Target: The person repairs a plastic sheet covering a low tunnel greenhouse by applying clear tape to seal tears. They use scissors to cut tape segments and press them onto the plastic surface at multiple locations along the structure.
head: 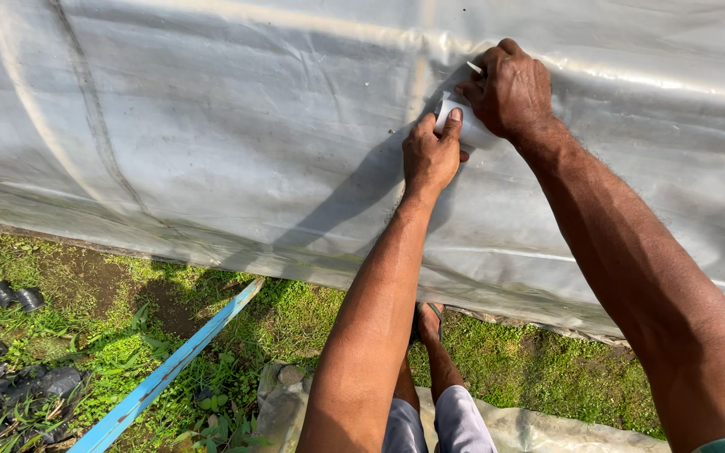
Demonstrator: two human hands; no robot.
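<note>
Two bare forearms fill the lower middle and right of the frame, reaching up to a wall of translucent plastic sheeting (211, 126). At lower left, on grass (295, 319), lie scraps of black plastic (18, 386) and a blue pole (169, 369) slanting toward the sheeting's bottom edge. Below the arms, grey shorts (438, 424) and a sandalled foot (430, 319) show.

At upper centre, the left hand (431, 155) presses flat on the sheeting, its thumb and fingers closed on the lower edge of a small white patch of tape (455, 122). Just right, touching it, the right hand (509, 88) is curled, fingertips pinched on the patch's upper end, where a thin white strip pokes out. The patch sits against the sheeting between both hands, beside a pale vertical seam.

Judging from this, the risk is a wrinkled or crooked patch if either hand slips, and hard pushing could stretch or tear the thin sheeting. The pole underfoot could trip a backward step.
</note>
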